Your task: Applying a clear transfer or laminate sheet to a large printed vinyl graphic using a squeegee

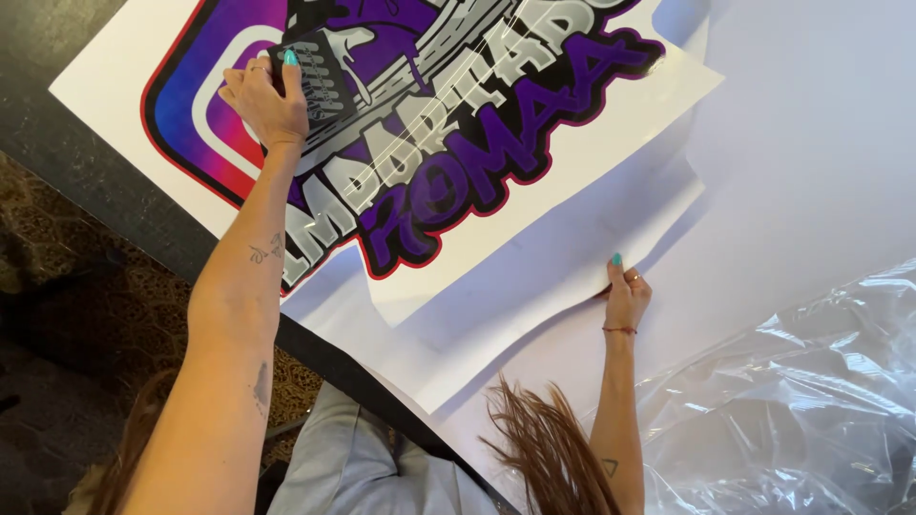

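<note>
While the head camera looks down over the table, we see the left hand stretched far out, fingers closed on a small dark squeegee and pressing it flat against a big printed sticker. The sticker has a purple, pink and blue design with grey and purple lettering outlined in black and red, and white margins around it. It lies across the upper middle of the view, its lower right part lifted a little off the white backing paper underneath.

We see the right hand lower down and well apart from the left, resting at the curled edge of that backing paper. The fingers are together and pointing up, a thumb with a teal nail on top; we cannot tell whether it pinches the sheet or only presses it down. A red thread bracelet sits on that wrist.

Crumpled clear plastic film lies at the lower right, near the right forearm. The dark table edge runs diagonally at left, with patterned carpet beyond it
</note>
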